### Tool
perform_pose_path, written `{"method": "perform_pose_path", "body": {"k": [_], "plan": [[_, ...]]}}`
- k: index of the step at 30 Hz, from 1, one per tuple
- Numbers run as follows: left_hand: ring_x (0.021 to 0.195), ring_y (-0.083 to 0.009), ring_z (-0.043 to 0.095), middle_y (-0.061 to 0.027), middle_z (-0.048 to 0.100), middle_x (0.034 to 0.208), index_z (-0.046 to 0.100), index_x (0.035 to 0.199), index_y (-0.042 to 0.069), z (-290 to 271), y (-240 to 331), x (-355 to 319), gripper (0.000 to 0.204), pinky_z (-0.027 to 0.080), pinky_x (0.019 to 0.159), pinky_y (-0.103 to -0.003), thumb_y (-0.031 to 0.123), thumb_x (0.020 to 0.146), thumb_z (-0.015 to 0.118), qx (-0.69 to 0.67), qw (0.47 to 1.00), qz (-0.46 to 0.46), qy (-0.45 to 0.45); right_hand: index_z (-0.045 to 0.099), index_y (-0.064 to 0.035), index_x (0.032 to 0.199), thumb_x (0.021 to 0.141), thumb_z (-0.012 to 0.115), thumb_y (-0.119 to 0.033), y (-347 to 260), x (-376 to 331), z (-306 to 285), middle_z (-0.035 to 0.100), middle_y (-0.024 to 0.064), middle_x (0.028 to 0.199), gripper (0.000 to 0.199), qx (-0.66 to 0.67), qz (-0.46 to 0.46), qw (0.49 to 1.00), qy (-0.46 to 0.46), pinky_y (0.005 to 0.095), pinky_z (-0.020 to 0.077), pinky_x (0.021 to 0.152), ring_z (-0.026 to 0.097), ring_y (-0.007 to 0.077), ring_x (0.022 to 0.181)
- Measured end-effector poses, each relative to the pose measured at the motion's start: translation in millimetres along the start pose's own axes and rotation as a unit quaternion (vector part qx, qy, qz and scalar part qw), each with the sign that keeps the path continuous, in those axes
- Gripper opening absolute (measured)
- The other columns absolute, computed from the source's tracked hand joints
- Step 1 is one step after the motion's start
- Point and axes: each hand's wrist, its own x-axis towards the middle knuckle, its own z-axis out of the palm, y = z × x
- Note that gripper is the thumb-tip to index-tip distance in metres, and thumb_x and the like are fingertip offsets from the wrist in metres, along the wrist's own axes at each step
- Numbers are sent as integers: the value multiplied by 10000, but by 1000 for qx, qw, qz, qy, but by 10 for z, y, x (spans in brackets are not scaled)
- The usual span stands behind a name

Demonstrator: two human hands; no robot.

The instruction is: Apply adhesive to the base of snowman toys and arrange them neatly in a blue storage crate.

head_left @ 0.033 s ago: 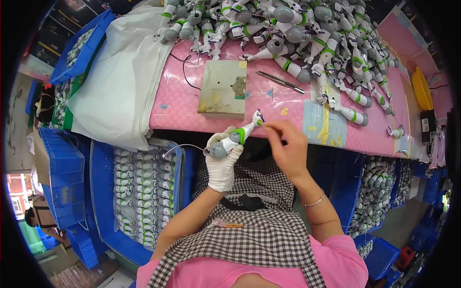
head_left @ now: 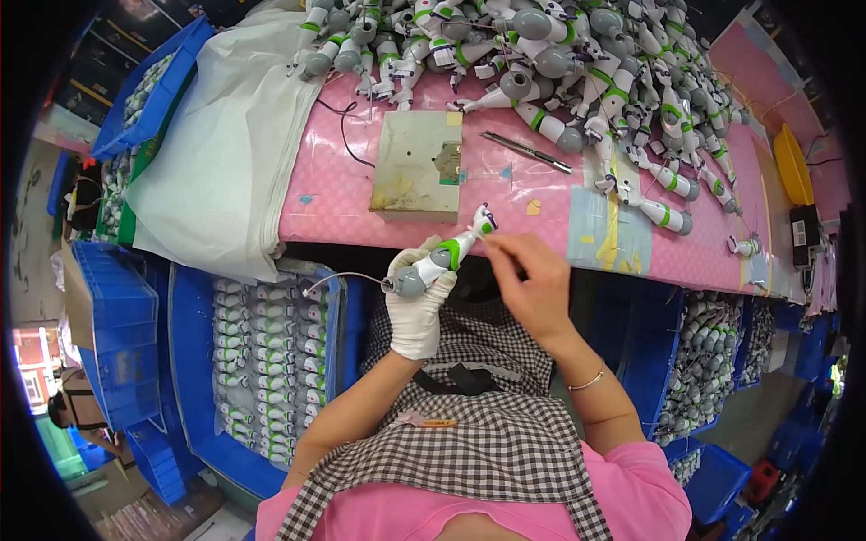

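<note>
My left hand (head_left: 418, 311), in a white glove, is closed around a toy arm (head_left: 434, 268) in white and green with a grey rounded shoulder. A thin wire (head_left: 347, 274) runs out to the left from the shoulder end. The toy arm is tilted, its small white and dark-blue hand pointing up and away from me, just off the table's front edge. My bare right hand (head_left: 532, 281) pinches with thumb and forefinger at the toy's wrist. Anything small between those fingertips is too fine to make out.
A worn metal box (head_left: 415, 167) and a box cutter (head_left: 526, 152) lie on the pink-covered table (head_left: 329, 203). Many toy arms (head_left: 622, 81) are heaped at the back. White sheeting (head_left: 225, 162) covers the left. Blue bins (head_left: 194, 388) with more arms stand below on both sides.
My right hand has shifted slightly left and down, its fingertips now at the toy's wrist. The toy's hand end has tipped slightly left. My left hand keeps its hold.
</note>
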Motion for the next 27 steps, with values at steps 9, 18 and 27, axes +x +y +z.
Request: {"method": "perform_pose_path", "body": {"k": [9,18,27], "plan": [[1046,-185,546,-40,537,1108,457,1120,91,174,75,-53,335,505,890,-351,85,849,653,-41,997,-64,23,672,-11,889,708,671,47,151,-138,171,564,71,611,190,-26,-66,997,9,256,395,436,523,143,471],[955,-161,580,-59,577,1080,491,1092,56,239,190,-36,375,520,836,-327,39,788,710,-47,997,-41,54,665,-11,848,728,672,20,147,19,87,592,77,642,125,-24,-45,999,13,250,423,467,546,132,506],[708,-136,577,-65,587,883,487,1090,25,-425,1090,-42,404,490,644,-266,381,910,555,-74,996,0,43,670,-9,979,854,604,-175,646,794,123,671,117,845,218,-256,-98,961,-35,319,477,709,617,226,747]]}}
